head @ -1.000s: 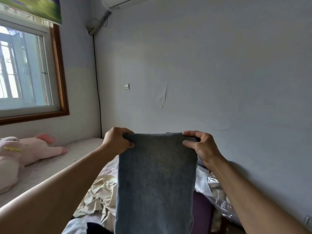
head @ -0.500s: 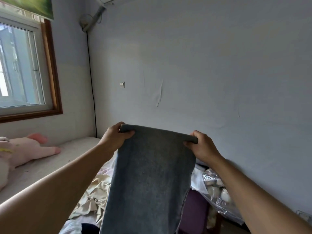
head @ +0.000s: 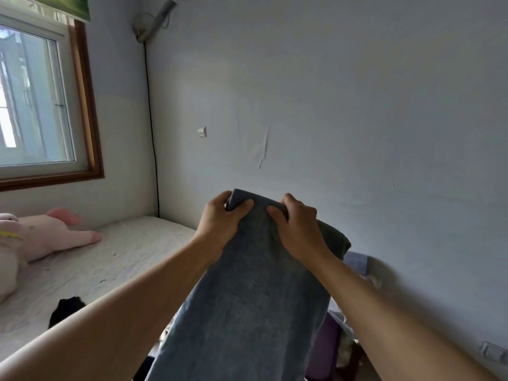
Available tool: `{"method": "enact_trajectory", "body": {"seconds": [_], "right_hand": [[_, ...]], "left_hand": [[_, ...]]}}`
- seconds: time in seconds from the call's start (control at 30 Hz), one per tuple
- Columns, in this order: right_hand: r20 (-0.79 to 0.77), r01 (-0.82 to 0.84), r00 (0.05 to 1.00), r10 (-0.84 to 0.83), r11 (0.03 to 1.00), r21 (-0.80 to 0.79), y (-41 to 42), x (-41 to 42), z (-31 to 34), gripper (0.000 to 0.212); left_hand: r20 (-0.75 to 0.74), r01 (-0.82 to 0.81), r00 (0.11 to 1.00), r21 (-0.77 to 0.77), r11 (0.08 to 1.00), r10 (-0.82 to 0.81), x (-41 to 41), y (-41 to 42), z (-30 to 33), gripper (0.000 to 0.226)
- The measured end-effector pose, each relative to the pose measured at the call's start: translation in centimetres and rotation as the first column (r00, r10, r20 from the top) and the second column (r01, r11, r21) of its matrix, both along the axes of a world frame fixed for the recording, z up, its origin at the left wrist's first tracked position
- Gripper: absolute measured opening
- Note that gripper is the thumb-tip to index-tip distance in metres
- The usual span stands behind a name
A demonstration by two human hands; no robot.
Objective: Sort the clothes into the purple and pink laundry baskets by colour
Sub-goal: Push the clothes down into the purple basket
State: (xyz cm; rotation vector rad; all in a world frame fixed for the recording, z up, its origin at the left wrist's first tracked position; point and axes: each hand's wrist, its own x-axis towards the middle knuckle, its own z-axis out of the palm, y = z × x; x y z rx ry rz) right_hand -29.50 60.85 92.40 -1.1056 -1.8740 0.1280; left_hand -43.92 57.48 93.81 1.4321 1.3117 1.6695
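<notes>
Both hands, left hand (head: 220,224) and right hand (head: 298,229), grip the blue jeans' (head: 247,298) top; they hang lengthwise downward.

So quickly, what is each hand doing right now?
Left hand: grips the top edge of the blue-grey denim garment.
Right hand: grips the same edge, beside the left.

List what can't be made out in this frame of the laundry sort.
- Head view: purple basket mostly hidden behind the grey-blue garment; contents unseen.
- Pink basket: not in view.
- Garment's lower end: cut off by the bottom edge.
- Black item on the bed: partly behind the left forearm, type unclear.
</notes>
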Motion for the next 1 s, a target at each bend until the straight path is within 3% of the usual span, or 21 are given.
{"method": "enact_trajectory", "body": {"seconds": [0.07, 0.2, 0.27, 0.37, 0.4, 0.5, 0.73, 0.83, 0.9, 0.93, 1.0], "right_hand": [[-0.081, -0.035, 0.996, 0.035, 0.999, 0.004, 0.0, -0.4, 0.5, 0.03], [-0.185, -0.066, 0.98, 0.073, 0.997, 0.041, 0.1, -0.7, 2.1, 0.028], [-0.186, -0.063, 0.979, 0.078, 0.994, 0.086, 0.1, -0.8, 2.7, 0.026], [-0.103, -0.009, 0.995, 0.018, 0.997, 0.082, 0.3, -0.5, 2.6, 0.017], [-0.041, 0.02, 0.999, -0.018, 0.998, 0.057, 0.5, -0.1, 2.1, 0.031], [0.009, 0.066, 0.998, -0.066, 0.998, -0.019, 0.5, 1.5, -0.2, 0.071], [-0.033, 0.146, 0.986, -0.163, 0.945, -0.292, 0.7, 3.7, -3.9, 0.088], [-0.311, -0.029, 0.939, -0.146, 0.869, -0.493, 0.5, 4.3, -4.3, 0.104], [-0.54, -0.277, 0.827, -0.156, 0.723, -0.633, 0.0, 4.6, -4.4, 0.112], [-0.615, -0.397, 0.772, -0.162, 0.633, -0.665, 0.1, 4.8, -4.7, 0.106], [-0.701, -0.566, 0.704, -0.119, 0.503, -0.654, 0.0, 5.2, -5.0, 0.067]], "left_hand": [[0.043, 0.124, 0.992, -0.079, 0.989, -0.121, -1.5, -0.2, -0.4, 0.012], [-0.107, 0.269, 0.931, -0.445, 0.854, -0.348, -3.7, -1.2, -3.6, 0.059], [0.048, 0.323, 0.94, -0.447, 0.834, -0.338, -3.9, -1.1, -4.9, 0.047], [0.256, 0.382, 0.92, -0.425, 0.821, -0.296, -2.9, -0.9, -4.3, 0.008], [0.282, 0.388, 0.915, -0.422, 0.82, -0.288, -2.7, -0.9, -3.8, 0.002], [0.34, 0.393, 0.903, -0.407, 0.824, -0.263, -2.4, -0.8, -2.9, 0.011], [0.432, 0.405, 0.874, -0.391, 0.826, -0.223, -2.5, -0.8, -1.9, 0.018], [0.457, 0.404, 0.862, -0.361, 0.841, -0.218, -2.9, -0.8, -1.6, 0.019], [0.456, 0.397, 0.862, -0.341, 0.852, -0.219, -3.1, -0.8, -1.5, 0.02], [0.454, 0.39, 0.864, -0.334, 0.858, -0.217, -3.3, -0.7, -1.4, 0.021], [0.451, 0.379, 0.868, -0.327, 0.866, -0.209, -3.5, -0.6, -1.3, 0.021]]}}
